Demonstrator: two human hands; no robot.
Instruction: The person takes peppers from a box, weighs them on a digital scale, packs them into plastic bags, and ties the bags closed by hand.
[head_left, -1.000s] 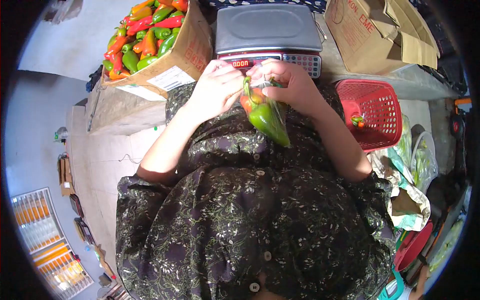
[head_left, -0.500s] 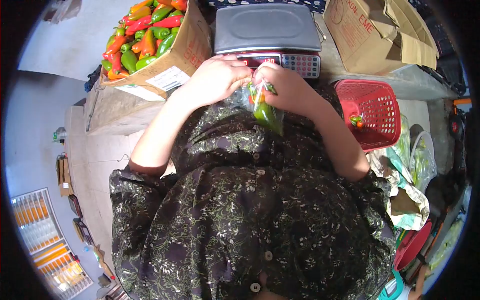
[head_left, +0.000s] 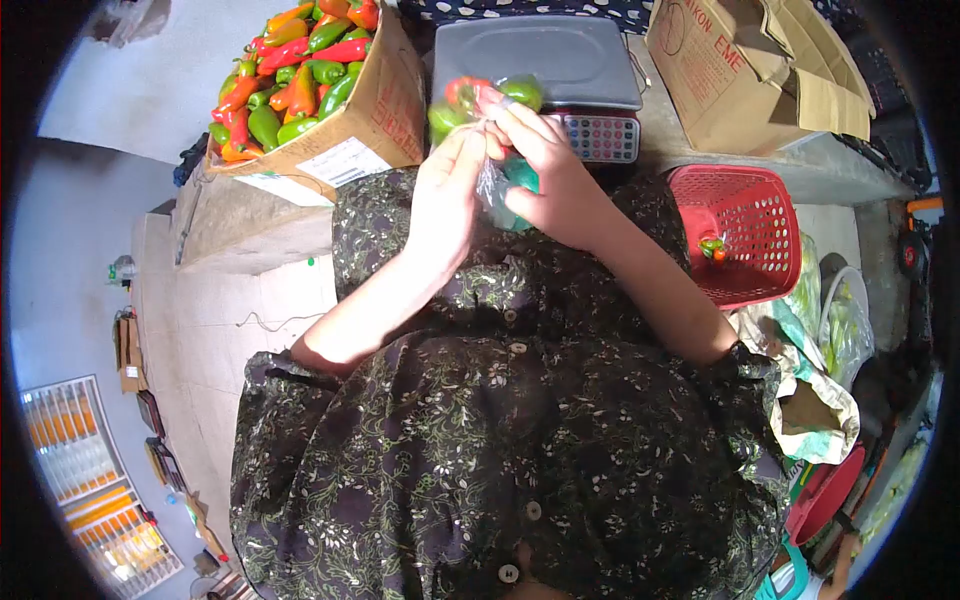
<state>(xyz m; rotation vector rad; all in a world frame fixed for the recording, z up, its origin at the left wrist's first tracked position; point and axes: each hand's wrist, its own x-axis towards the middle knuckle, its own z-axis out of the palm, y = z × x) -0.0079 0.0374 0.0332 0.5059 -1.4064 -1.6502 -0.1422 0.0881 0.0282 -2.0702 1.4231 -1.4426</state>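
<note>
There are two hands (head_left: 445, 190) (head_left: 555, 180), one scale (head_left: 545, 55), two large cartons (head_left: 398, 105) (head_left: 700, 80), perhaps three bagged peppers (head_left: 522, 92).

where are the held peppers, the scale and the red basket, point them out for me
held peppers (head_left: 465, 91): head view, on the red one
scale (head_left: 570, 66): head view, on its grey platform
red basket (head_left: 762, 225): head view, on its perforated wall

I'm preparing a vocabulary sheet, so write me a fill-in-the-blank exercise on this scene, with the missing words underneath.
The brown cardboard box left of the grey-topped electronic scale holds red, orange and green ____.
The left hand and right hand grip a clear plastic ____.
The red perforated plastic basket stands on the person's ____ side.

Missing words: peppers; bag; right.
</note>
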